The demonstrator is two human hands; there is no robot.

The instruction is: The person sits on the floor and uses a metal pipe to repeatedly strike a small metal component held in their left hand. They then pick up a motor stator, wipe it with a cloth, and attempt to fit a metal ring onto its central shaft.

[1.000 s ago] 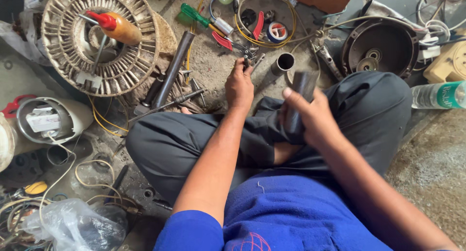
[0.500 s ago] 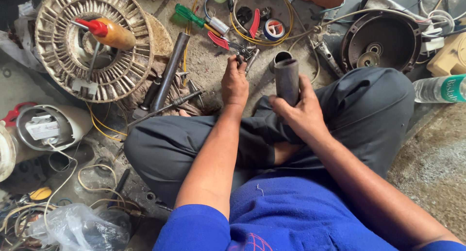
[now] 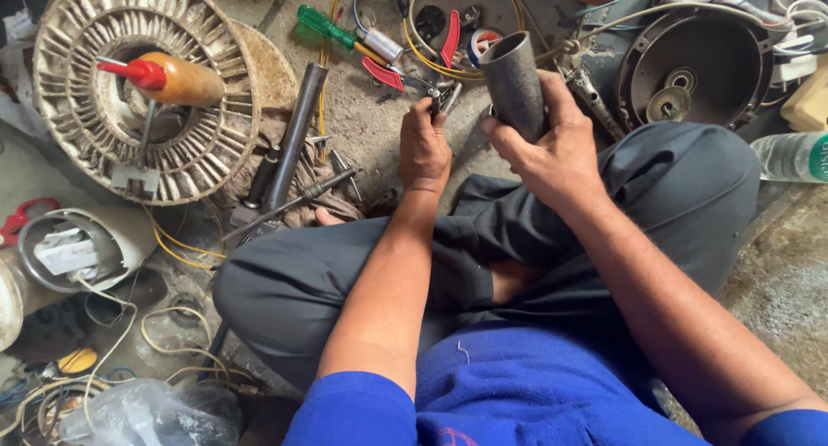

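Note:
I sit cross-legged on a gritty floor. My right hand [image 3: 552, 148] grips a short dark metal pipe [image 3: 513, 79], held upright with its open end toward the camera. My left hand [image 3: 424, 148] reaches forward over the floor and closes on small metal tools [image 3: 442, 97] by the red-handled pliers [image 3: 388, 73]; what exactly it pinches is hard to tell. A green-handled screwdriver [image 3: 332, 30] lies just beyond.
A round finned motor rotor [image 3: 112, 153] with a red-capped bottle [image 3: 168, 79] lies at the left. A long steel shaft [image 3: 293, 140] rests beside it on a rag. A dark round motor cover [image 3: 699, 66] is at the right, near a plastic water bottle [image 3: 789, 157]. Yellow wires run about.
My right hand has lifted the pipe forward and upright, away from my lap. My left hand stays at the small tools on the floor.

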